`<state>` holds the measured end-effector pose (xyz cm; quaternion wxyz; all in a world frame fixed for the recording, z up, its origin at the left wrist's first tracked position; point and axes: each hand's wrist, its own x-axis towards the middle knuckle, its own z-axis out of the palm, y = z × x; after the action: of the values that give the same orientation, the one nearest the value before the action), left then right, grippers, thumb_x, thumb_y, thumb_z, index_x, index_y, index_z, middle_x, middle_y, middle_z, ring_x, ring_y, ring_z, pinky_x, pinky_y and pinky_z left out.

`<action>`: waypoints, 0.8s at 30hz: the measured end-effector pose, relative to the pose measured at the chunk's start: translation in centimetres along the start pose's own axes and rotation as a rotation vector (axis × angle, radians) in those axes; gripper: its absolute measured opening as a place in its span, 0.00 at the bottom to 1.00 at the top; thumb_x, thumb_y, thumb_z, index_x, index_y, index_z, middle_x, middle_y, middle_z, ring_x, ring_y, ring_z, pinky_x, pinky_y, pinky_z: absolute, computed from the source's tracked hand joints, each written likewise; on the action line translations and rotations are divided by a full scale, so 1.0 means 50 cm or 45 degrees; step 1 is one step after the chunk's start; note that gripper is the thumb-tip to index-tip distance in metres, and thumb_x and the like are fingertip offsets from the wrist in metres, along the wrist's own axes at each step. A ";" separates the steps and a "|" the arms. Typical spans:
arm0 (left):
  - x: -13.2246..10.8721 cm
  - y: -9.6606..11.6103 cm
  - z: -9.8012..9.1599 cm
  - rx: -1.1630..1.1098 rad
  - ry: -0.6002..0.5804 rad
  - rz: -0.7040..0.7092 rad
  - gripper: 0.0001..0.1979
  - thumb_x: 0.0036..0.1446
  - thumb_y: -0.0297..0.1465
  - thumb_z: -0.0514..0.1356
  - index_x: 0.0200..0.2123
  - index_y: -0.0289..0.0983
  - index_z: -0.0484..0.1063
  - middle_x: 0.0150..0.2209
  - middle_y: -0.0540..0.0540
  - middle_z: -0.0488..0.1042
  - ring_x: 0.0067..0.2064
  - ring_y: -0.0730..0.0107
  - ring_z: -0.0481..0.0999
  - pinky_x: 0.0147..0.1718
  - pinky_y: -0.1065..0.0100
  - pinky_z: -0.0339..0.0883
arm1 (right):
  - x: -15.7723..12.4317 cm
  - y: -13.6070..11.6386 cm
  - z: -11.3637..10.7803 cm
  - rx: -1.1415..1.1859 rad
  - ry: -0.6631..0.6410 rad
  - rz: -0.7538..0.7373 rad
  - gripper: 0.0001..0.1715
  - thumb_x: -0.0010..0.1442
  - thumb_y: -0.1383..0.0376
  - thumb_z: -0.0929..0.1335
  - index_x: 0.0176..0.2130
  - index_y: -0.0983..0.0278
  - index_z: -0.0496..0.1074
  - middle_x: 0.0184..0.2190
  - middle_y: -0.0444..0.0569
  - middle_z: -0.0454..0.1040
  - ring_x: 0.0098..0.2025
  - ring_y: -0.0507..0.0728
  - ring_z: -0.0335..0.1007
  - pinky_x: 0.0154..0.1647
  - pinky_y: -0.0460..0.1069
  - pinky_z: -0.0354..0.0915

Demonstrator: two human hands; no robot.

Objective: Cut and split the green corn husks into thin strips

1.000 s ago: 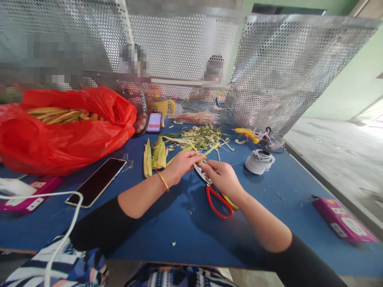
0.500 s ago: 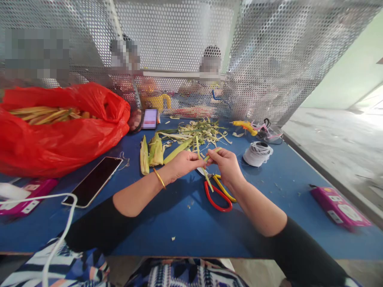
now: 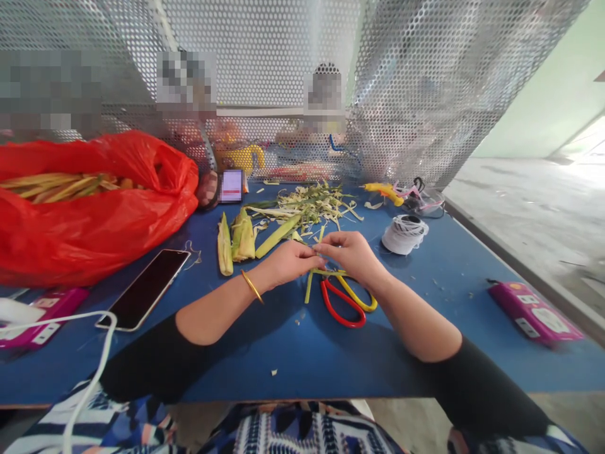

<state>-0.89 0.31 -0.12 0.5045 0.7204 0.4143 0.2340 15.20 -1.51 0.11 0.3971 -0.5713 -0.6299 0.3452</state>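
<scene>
My left hand [image 3: 289, 261] and my right hand [image 3: 352, 253] meet above the blue table [image 3: 293, 353], both pinching a thin yellow-green leaf strip [image 3: 310, 285] that hangs down between them. Scissors [image 3: 347, 297] with one red and one yellow handle lie on the table just under my right hand, untouched. A gold bangle [image 3: 251, 285] circles my left wrist. Folded green leaves [image 3: 236, 238] lie just beyond my left hand, with a heap of leaf trimmings [image 3: 312, 207] behind them.
A red plastic bag [image 3: 89, 208] of leaf strips fills the left. A dark phone [image 3: 144, 288] lies in front of it, by a white cable [image 3: 70, 321]. A spool of white thread [image 3: 404, 234] sits to the right, a pink box [image 3: 534, 312] farther right. Perforated metal screens [image 3: 425, 94] stand behind, with people beyond.
My right hand let go of the scissors, which now lie flat on the table. Both hands turned the leaf strip and now hold it together, slightly farther from me.
</scene>
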 end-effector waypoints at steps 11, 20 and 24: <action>-0.001 0.017 -0.029 -0.271 -0.109 -0.174 0.19 0.53 0.44 0.65 0.22 0.33 0.76 0.14 0.54 0.61 0.18 0.79 0.55 0.20 0.69 0.45 | 0.016 0.003 -0.011 0.275 0.333 -0.115 0.23 0.51 0.46 0.70 0.24 0.63 0.74 0.25 0.46 0.75 0.33 0.56 0.71 0.37 0.50 0.65; 0.007 0.016 -0.030 -0.642 0.041 -0.298 0.15 0.53 0.39 0.67 0.24 0.33 0.74 0.21 0.48 0.74 0.20 0.79 0.66 0.22 0.73 0.57 | 0.017 0.007 -0.011 0.484 0.212 0.029 0.25 0.44 0.45 0.74 0.21 0.62 0.70 0.19 0.42 0.70 0.22 0.50 0.65 0.29 0.49 0.64; 0.006 0.008 -0.022 -0.645 -0.013 -0.294 0.13 0.50 0.38 0.69 0.27 0.33 0.76 0.23 0.45 0.78 0.24 0.74 0.73 0.26 0.72 0.62 | 0.012 0.011 0.002 0.383 0.205 -0.089 0.19 0.50 0.52 0.72 0.19 0.61 0.67 0.16 0.41 0.68 0.21 0.51 0.63 0.29 0.49 0.62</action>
<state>-1.42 1.10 0.64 0.6940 0.5205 0.4194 0.2675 15.31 -0.85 -0.35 0.5390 -0.5091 -0.5567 0.3748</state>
